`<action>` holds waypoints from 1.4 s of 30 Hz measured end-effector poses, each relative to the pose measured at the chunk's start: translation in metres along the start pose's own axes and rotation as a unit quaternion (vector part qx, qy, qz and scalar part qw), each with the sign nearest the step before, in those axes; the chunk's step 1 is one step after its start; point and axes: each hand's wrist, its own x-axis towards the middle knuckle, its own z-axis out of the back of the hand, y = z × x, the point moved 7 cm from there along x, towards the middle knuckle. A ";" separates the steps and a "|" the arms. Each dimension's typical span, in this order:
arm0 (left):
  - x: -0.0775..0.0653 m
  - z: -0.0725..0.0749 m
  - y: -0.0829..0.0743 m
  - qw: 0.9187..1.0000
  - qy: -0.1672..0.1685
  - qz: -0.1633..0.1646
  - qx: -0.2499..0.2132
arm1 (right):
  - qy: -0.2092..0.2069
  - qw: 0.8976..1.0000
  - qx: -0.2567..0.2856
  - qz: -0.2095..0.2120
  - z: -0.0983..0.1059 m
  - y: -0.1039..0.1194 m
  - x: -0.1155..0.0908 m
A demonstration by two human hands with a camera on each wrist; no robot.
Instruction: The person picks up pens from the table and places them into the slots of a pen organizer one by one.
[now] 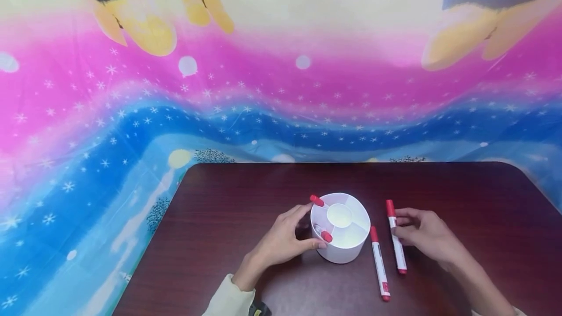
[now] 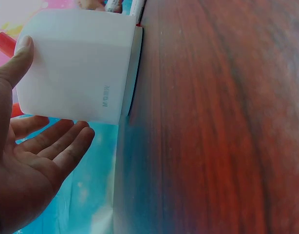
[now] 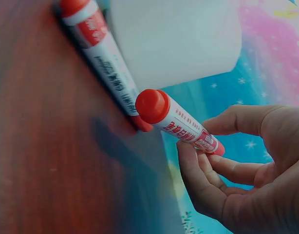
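Observation:
A round white pen organizer [image 1: 344, 253] with a central ring and divided compartments stands on the table. Two red-capped markers lean in its left side, one cap [image 1: 316, 200] at the back and the other [image 1: 326, 236] nearer. My left hand [image 1: 283, 238] holds the organizer's left side, thumb [image 2: 24, 56] on the near wall and fingers around the far side. To the right, my right hand [image 1: 428, 235] pinches a red-and-white whiteboard marker [image 3: 181, 122] between thumb and fingers, red cap pointing away. A second such marker [image 1: 379, 265] lies on the table between it and the organizer.
The dark red-brown wooden table [image 1: 246, 189] has rounded far corners. Behind it hangs a colourful cloth [image 1: 281, 87] with snowflakes and cartoon figures. A dark band [image 1: 260, 309] shows at the left wrist, by a pale sleeve [image 1: 230, 299].

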 end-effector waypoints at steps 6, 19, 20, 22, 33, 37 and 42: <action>0.001 0.000 -0.001 1.000 -0.002 -0.005 0.002 | -0.003 1.000 0.007 0.004 0.006 0.012 0.000; 0.001 0.000 0.001 1.000 -0.004 -0.001 -0.005 | -0.012 0.997 0.061 0.053 0.014 0.049 0.006; 0.001 0.000 0.001 1.000 -0.004 -0.002 -0.009 | -0.012 0.997 0.062 0.053 0.014 0.052 0.006; 0.001 0.000 0.000 1.000 -0.005 -0.004 -0.019 | -0.016 0.997 0.064 0.051 0.015 0.056 0.007; 0.002 -0.001 -0.003 0.996 -0.005 -0.023 -0.091 | -0.023 0.995 0.075 0.067 0.017 0.077 0.009; 0.003 -0.001 -0.004 0.996 -0.010 -0.034 -0.087 | -0.025 0.994 0.082 0.073 0.019 0.083 0.009; 0.003 -0.002 -0.004 0.996 -0.014 -0.027 -0.079 | -0.020 0.993 0.089 0.072 0.019 0.088 0.010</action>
